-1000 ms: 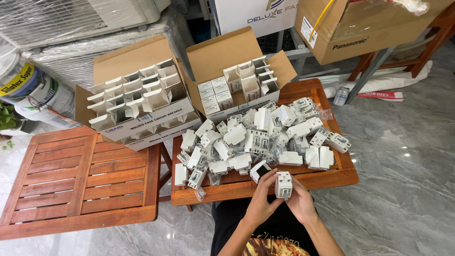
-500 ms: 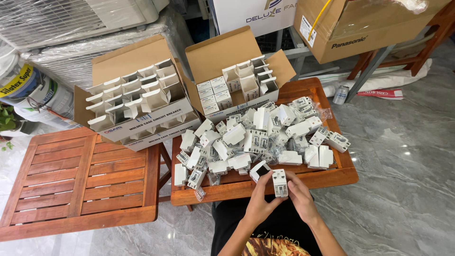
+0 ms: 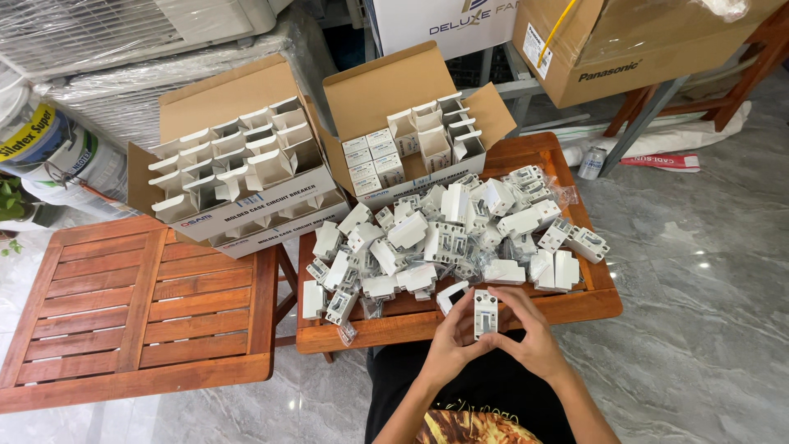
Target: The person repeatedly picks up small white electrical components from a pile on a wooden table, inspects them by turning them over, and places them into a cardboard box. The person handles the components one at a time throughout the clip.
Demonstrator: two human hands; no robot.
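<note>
Holding one small white breaker (image 3: 485,313) upright between both hands, just past the near edge of the small wooden table (image 3: 592,302). Left hand (image 3: 448,335) curled around the left side of it, fingers closed on it. Right hand (image 3: 532,330) curled around the right side, fingers closed on it too. Just beyond the hands, a big messy pile of white breakers (image 3: 448,238) spread over the small table, some lying flat, some tipped on their sides, a few in clear little bags. At the far end of that table, an open cardboard box (image 3: 415,144) with small white boxes packed in rows, some shut and some with flaps up. To the left of it, a bigger open carton (image 3: 238,177) full of white boxes with flaps open, sitting partly on a slatted wooden table (image 3: 136,308). Behind, a large brown cardboard box (image 3: 633,41) and wrapped plastic bundles (image 3: 123,33). Grey marble floor (image 3: 707,329) all around.
</note>
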